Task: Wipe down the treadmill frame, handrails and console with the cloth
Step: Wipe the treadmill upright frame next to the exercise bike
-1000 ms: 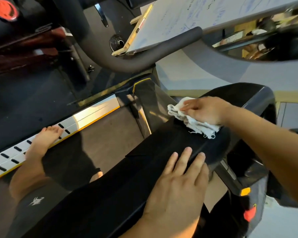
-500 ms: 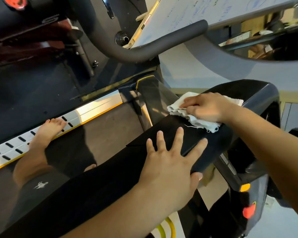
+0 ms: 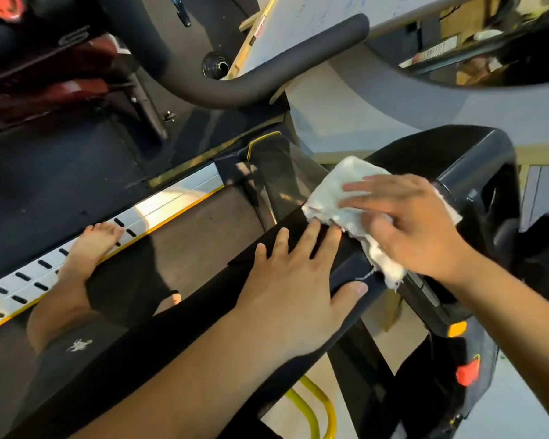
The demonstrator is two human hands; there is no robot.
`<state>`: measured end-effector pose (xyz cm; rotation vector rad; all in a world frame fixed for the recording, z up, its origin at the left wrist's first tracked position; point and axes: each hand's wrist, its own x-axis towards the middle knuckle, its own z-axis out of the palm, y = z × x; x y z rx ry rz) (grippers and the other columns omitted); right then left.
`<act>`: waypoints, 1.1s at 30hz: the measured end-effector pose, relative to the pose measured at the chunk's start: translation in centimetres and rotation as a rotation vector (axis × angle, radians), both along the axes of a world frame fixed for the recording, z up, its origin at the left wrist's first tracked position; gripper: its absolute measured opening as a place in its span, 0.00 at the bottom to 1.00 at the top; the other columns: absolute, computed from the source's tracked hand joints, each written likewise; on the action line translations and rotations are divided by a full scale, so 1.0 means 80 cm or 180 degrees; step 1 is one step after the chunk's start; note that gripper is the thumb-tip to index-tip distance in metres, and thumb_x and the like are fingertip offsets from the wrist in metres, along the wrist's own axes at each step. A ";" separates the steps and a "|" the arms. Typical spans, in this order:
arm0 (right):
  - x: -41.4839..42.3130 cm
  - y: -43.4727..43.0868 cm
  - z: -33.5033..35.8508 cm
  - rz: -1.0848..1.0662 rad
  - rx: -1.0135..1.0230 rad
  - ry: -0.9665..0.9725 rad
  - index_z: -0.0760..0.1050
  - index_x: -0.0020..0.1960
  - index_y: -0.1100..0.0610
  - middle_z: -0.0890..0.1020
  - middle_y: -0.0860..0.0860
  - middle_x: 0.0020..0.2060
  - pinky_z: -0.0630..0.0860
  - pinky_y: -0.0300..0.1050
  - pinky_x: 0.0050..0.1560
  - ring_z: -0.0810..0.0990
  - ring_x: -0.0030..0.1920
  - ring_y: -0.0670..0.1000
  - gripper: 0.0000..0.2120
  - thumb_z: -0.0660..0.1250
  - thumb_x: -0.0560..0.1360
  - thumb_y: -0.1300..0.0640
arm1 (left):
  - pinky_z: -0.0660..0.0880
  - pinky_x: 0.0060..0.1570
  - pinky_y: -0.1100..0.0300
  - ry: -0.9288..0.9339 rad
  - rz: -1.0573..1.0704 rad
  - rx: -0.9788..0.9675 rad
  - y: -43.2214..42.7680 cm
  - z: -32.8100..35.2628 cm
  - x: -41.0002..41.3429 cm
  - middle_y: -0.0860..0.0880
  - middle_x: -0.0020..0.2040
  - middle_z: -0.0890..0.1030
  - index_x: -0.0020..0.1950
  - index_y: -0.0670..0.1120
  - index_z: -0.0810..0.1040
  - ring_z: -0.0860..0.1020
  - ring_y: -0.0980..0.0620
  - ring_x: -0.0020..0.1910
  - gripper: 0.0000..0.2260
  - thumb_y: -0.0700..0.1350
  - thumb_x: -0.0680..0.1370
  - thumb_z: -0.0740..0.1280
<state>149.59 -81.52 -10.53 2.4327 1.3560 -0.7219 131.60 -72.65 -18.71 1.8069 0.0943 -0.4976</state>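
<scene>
— How many cloths did you count?
— I saw one frayed white cloth (image 3: 339,198) on the black padded handrail (image 3: 178,315), under my flat right hand (image 3: 415,226).
— The other?
— Left hand (image 3: 295,289) spread flat beside it.

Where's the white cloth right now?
In the head view, the white cloth lies right of centre on the treadmill's black handrail, pressed flat under the right hand, with the left hand resting just below it.
</scene>
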 end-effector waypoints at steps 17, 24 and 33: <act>-0.042 -0.035 -0.006 -0.0335 0.1134 -0.1075 0.82 0.53 0.54 0.84 0.49 0.50 0.68 0.56 0.58 0.79 0.54 0.53 0.15 0.58 0.77 0.53 | 0.54 0.75 0.41 0.0117 0.0253 -0.0083 -0.003 0.000 0.004 0.55 0.81 0.48 0.80 0.59 0.45 0.49 0.46 0.79 0.37 0.71 0.75 0.50; -0.086 -0.094 -0.007 -0.0265 0.1752 -0.1034 0.79 0.60 0.59 0.79 0.53 0.62 0.67 0.60 0.62 0.74 0.62 0.59 0.16 0.58 0.78 0.55 | 0.67 0.68 0.50 -0.0189 0.0510 0.0181 0.000 0.010 0.007 0.58 0.76 0.63 0.76 0.59 0.58 0.65 0.51 0.73 0.29 0.68 0.77 0.54; -0.055 -0.099 -0.036 -0.1152 0.2499 -0.1206 0.79 0.58 0.56 0.78 0.53 0.62 0.66 0.66 0.63 0.72 0.65 0.59 0.17 0.57 0.76 0.53 | 0.71 0.63 0.52 -0.0546 0.0523 0.1443 -0.011 0.034 -0.004 0.50 0.71 0.74 0.76 0.52 0.66 0.73 0.46 0.67 0.30 0.66 0.79 0.51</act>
